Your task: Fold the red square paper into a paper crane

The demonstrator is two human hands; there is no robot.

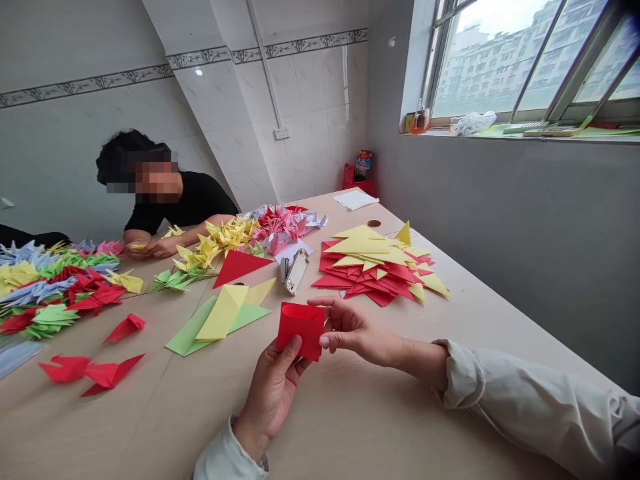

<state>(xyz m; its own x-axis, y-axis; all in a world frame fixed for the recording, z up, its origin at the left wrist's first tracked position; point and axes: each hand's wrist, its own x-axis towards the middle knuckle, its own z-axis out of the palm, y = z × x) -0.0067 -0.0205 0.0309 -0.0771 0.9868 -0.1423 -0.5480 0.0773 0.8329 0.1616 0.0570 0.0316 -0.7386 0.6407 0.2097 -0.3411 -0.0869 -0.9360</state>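
A small red folded paper [300,327], squarish with a pocket-like opening along its top, is held up over the table in front of me. My left hand [277,380] grips it from below, thumb on the front and fingers behind. At its right edge is my right hand [357,332], with the index finger along the top corner and the thumb at the side; the other fingers are partly hidden behind it. Left of my hands lie yellow folded paper [223,313] and green folded paper [187,327]. Beyond them is a red paper triangle [243,267].
A stapler [296,272] stands beyond my hands, left of stacked red and yellow paper [380,260]. Red folded pieces [113,373] lie on the left, near heaped colourful paper cranes [55,287]. Across the table [200,413], another person [195,200] holds something small and yellow.
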